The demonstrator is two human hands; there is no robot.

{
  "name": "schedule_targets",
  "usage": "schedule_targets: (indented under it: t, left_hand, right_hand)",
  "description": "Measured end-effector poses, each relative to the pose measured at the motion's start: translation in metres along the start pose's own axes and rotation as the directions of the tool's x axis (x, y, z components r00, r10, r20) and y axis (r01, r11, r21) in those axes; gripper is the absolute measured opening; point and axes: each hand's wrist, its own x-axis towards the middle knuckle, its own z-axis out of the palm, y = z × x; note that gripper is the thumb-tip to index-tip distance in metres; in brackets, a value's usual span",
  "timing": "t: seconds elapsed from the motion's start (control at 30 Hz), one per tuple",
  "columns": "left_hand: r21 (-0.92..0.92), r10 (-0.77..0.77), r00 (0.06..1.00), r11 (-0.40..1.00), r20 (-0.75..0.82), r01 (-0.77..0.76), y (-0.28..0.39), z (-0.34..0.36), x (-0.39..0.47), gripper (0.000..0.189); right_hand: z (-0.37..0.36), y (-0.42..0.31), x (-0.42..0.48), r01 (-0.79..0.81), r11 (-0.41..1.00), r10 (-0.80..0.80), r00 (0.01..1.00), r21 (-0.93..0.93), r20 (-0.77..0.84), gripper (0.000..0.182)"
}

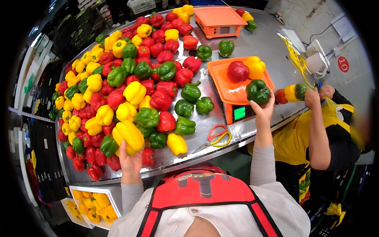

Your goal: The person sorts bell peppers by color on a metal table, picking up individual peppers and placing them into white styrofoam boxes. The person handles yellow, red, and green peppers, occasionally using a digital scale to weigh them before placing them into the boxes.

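Note:
My left hand point(131, 160) holds a large yellow bell pepper point(128, 137) at the near edge of the pepper heap. My right hand point(263, 109) grips a green bell pepper point(258, 91) over the near right part of an orange weighing scale's pan point(228, 92). On that pan a red bell pepper point(238, 72) and a yellow bell pepper point(255, 67) sit side by side. The scale's display point(239, 113) is lit green. Red, yellow and green bell peppers cover the left of the metal table point(213, 121). Scissors point(218, 136) with red and yellow handles lie near its front edge.
A co-worker point(314, 133) at right holds a row of red, yellow and green peppers point(290, 92) in yellow netting. A second orange scale point(219, 20) stands at the back. Yellow netting point(294, 56) lies by the wall. White boxes point(117, 204) of yellow peppers stand below the table at left.

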Motion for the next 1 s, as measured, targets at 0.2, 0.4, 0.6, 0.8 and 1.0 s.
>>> schedule_targets:
  t: [0.2,0.4,0.6,0.8,1.0]
  left_hand:
    - [0.008,-0.021,0.999,1.0,0.041,0.021,-0.013,0.017,-0.005,0.054]
    - [-0.012,-0.015,1.0,1.0,-0.008,0.015,-0.024,0.019,-0.01,0.054]
    - [-0.014,0.019,0.999,1.0,-0.038,-0.019,-0.027,0.018,-0.013,0.054]
    - [-0.018,-0.004,1.0,1.0,-0.019,0.003,-0.027,0.021,-0.005,0.052]
    - [0.004,-0.032,0.999,0.999,-0.003,0.032,-0.029,0.027,-0.004,0.051]
  right_hand:
    - [-0.021,0.041,0.026,0.075,0.63,-0.149,0.988,-0.773,-0.026,0.09]
    - [-0.022,0.05,0.027,0.066,0.486,-0.198,0.979,-0.871,-0.036,0.099]
    - [-0.056,0.037,-0.04,0.207,0.703,-0.252,0.967,-0.68,0.034,0.072]
    - [-0.079,0.069,-0.129,-0.009,0.723,0.003,1.0,-0.691,-0.011,0.044]
    - [-0.073,0.071,-0.136,-0.006,0.733,0.034,0.999,-0.68,0.028,0.032]
